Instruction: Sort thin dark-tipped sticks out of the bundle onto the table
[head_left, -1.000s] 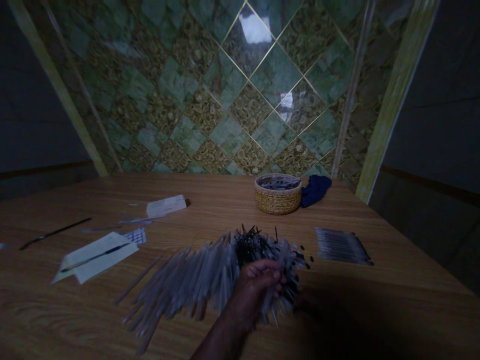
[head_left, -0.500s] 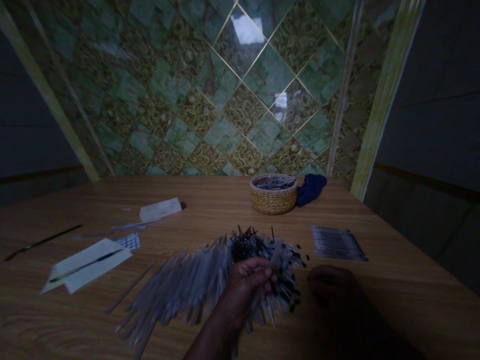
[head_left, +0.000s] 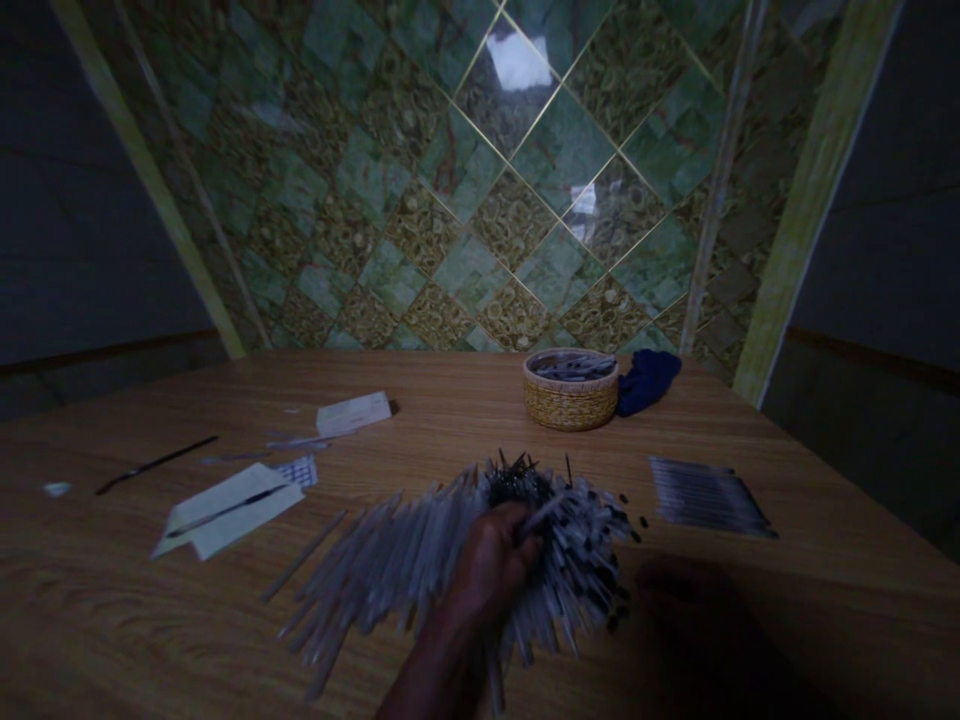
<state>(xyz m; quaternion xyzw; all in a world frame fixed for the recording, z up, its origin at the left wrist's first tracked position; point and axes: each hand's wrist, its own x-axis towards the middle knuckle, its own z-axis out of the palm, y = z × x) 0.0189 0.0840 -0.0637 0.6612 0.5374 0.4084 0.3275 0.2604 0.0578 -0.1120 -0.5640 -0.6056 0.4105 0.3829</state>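
My left hand [head_left: 499,555] is closed over the middle of a big loose pile, its fingers around a clear plastic pen barrel [head_left: 541,512] that points up and right. The pile has long translucent barrels [head_left: 420,550] fanned out on the left. Thin black pieces [head_left: 517,482] stick up behind the hand, and black-ended clear pieces [head_left: 592,540] lie to the right. In deep shadow right of the pile is my right hand [head_left: 686,590], low over the table; its fingers are too dark to make out. Beyond it lies a neat flat row of clear, dark-tipped pens [head_left: 709,495].
A woven basket [head_left: 571,402] holding similar pens stands at the back, with a dark blue cloth [head_left: 649,380] beside it. On the left are cream paper [head_left: 232,515] with a dark pen on it, a white box [head_left: 354,413] and a thin black strip [head_left: 157,465]. A tiled wall rises behind.
The camera view has swung left, so everything sits farther right in the picture. My left hand has turned knuckles-up, and a barrel now shows angled out of its fingers.
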